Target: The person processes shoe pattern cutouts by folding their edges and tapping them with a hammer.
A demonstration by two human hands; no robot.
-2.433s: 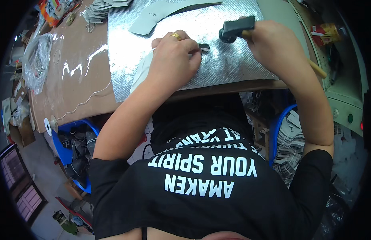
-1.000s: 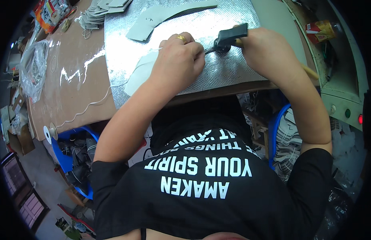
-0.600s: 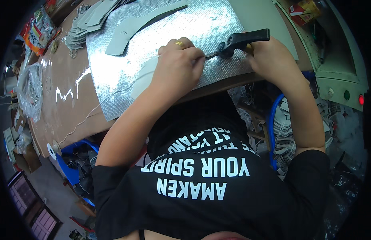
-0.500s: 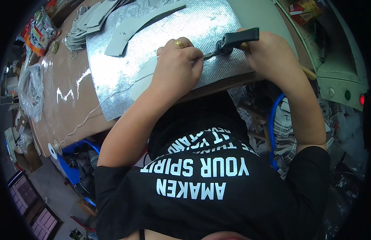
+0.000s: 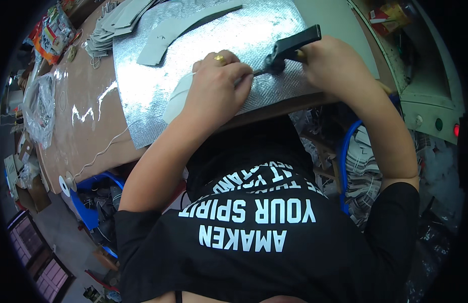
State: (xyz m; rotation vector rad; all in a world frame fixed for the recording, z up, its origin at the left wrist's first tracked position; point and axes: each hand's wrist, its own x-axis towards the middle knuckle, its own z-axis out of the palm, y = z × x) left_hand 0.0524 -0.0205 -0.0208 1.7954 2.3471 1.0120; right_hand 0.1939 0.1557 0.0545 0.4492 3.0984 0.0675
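My right hand (image 5: 329, 63) is closed round the light wooden handle of a hammer with a long black head (image 5: 297, 43), held tilted over the silvery textured sheet (image 5: 203, 35). My left hand (image 5: 221, 83), with a gold ring, pinches a thin dark metal rod (image 5: 259, 72), whose outer end meets the lower end of the hammer head. Beneath that hand lies a pale flat cut piece (image 5: 178, 98), partly covered by it. A curved pale strip (image 5: 160, 40) rests farther off on the sheet.
Stacked pale pieces (image 5: 113, 25) stand at the far left. Closer in are a plastic bag (image 5: 39, 111) and a thread spool (image 5: 67, 184). Blue bins (image 5: 87, 207) flank me, the right one filled with stacked pieces (image 5: 362, 177). A pale machine cabinet (image 5: 430, 96) stands right.
The hammer and my right hand have shifted slightly left and its head tilts more steeply. My left hand keeps its pinch, moved a little left.
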